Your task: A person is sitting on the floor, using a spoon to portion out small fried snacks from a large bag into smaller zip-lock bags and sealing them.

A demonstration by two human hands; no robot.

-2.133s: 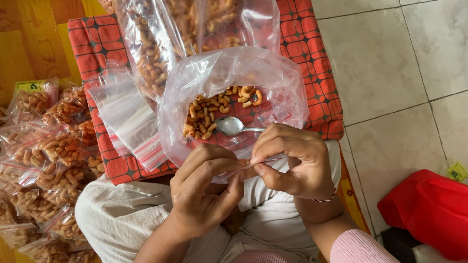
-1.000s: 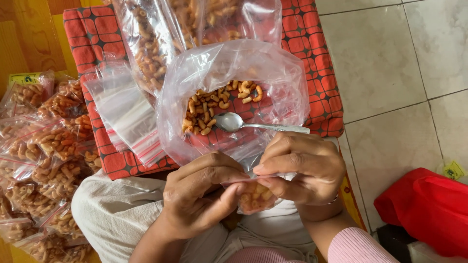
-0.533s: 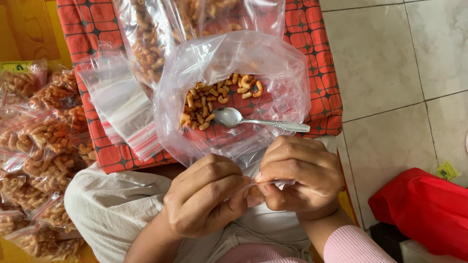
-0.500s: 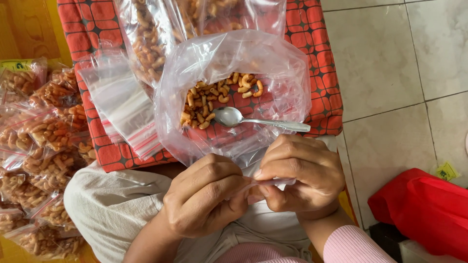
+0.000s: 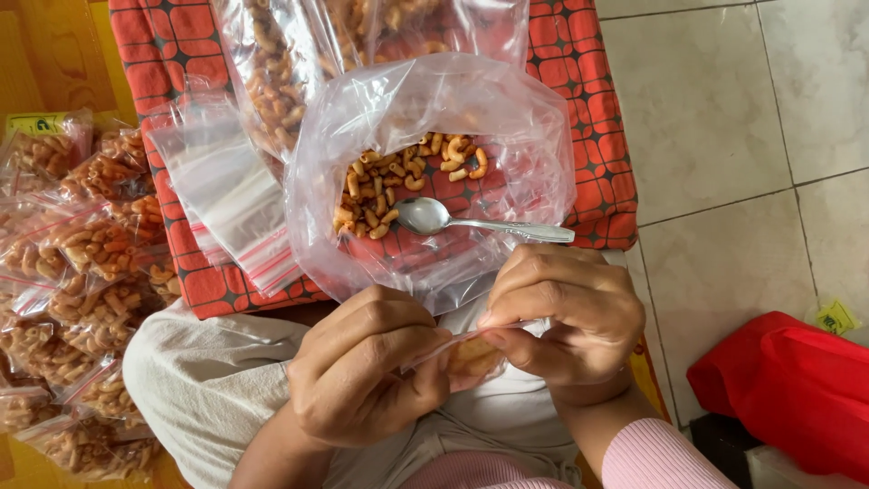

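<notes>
Small clear bag [image 5: 471, 358] of fried macaroni snacks sits between my two hands, held low over my lap, just on my side of the red patterned cloth [image 5: 593, 136]. I see my left hand [image 5: 367, 376] curled around the bag's left end, thumb and fingers pinching its top edge. My right hand [image 5: 566, 317] is closed over the right end, fingertips pressed on the same top edge, so both hands are pinching the strip between them. The two hands are nearly touching, with the bag's filled belly hanging just below the pinched line and partly hidden by my fingers.

Just beyond the small bag, on the cloth, lies a big open plastic bag [image 5: 434, 109] with loose curls of the snack [image 5: 398, 186] gathered in it. A metal spoon [image 5: 453, 219] rests inside it, bowl toward the snack and handle pointing toward my right hand's side. Left of the small bag and further off, a stack of empty zip bags [image 5: 226, 195] lies on the cloth. Further left still, a heap of filled bags [image 5: 72, 272] is spread on the floor. To the right of the small bag, well apart, lies a red bundle [image 5: 797, 389] on the pale tiles [image 5: 724, 100].
</notes>
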